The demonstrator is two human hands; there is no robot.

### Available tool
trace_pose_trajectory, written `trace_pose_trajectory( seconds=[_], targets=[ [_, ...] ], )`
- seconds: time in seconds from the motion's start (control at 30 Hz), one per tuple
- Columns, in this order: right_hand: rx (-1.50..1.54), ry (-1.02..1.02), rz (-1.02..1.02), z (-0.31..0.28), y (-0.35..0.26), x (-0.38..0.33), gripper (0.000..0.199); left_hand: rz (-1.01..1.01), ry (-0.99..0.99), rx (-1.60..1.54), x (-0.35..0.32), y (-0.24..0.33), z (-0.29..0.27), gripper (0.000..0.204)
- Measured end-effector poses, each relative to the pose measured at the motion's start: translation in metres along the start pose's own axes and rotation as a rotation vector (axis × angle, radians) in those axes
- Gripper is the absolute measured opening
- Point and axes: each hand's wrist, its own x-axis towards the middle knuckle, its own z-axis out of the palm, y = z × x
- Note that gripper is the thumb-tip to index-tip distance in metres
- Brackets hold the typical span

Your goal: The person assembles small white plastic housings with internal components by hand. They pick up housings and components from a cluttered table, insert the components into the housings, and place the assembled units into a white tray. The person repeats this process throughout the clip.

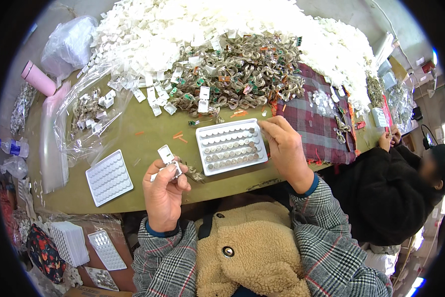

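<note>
My left hand (163,203) pinches a small white plastic case (166,155) with its lid standing up; a bundle of thin wire (195,174) hangs beside the fingers. In front of me lies a white tray (227,170) with rows of round pockets. Silver coin-like discs (227,162), which look like button cells, fill its nearer rows, and a few darker ones sit at the right. At the tray's far right corner is my right hand (288,151), thumb and forefinger pressed together. Whatever is between those fingertips is too small to make out.
Behind the tray rises a heap of wire bundles (232,74), backed by a large pile of white plastic cases (183,24). A second pocketed tray (109,178) lies left. Plaid cloth (311,109) covers the right side. A person in black (386,193) works at far right.
</note>
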Motion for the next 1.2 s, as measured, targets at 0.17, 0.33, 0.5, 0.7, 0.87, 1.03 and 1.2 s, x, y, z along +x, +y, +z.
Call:
trace_pose_trajectory(
  seconds=[0.17,0.33,0.5,0.7,0.87,1.03,1.2],
  targets=[
    [-0.133,-0.082,0.015,0.007,-0.002,0.005,0.024,-0.006,-0.019,-0.034,0.001,0.000,-0.001,0.020],
    [0.000,-0.099,0.056,0.007,-0.006,0.007,0.022,-0.024,-0.034,-0.050,0.001,-0.001,-0.003,0.021],
    [0.013,-0.070,0.107,0.004,-0.007,0.009,0.019,-0.024,-0.052,-0.124,0.000,-0.001,-0.008,0.023],
    [-0.070,-0.125,0.041,0.008,-0.007,0.005,0.018,-0.063,-0.092,-0.117,-0.005,0.002,-0.013,0.028],
    [-0.068,-0.089,0.108,-0.004,-0.041,0.015,0.009,-0.124,-0.133,-0.181,-0.007,0.000,-0.017,0.022],
    [0.357,-0.207,0.052,0.019,-0.113,0.005,0.009,-0.144,-0.183,-0.329,-0.009,-0.005,-0.017,0.018],
    [0.260,-0.170,-0.215,0.054,-0.130,0.011,0.021,-0.110,-0.161,-0.257,-0.011,-0.009,-0.019,0.016]
  ],
)
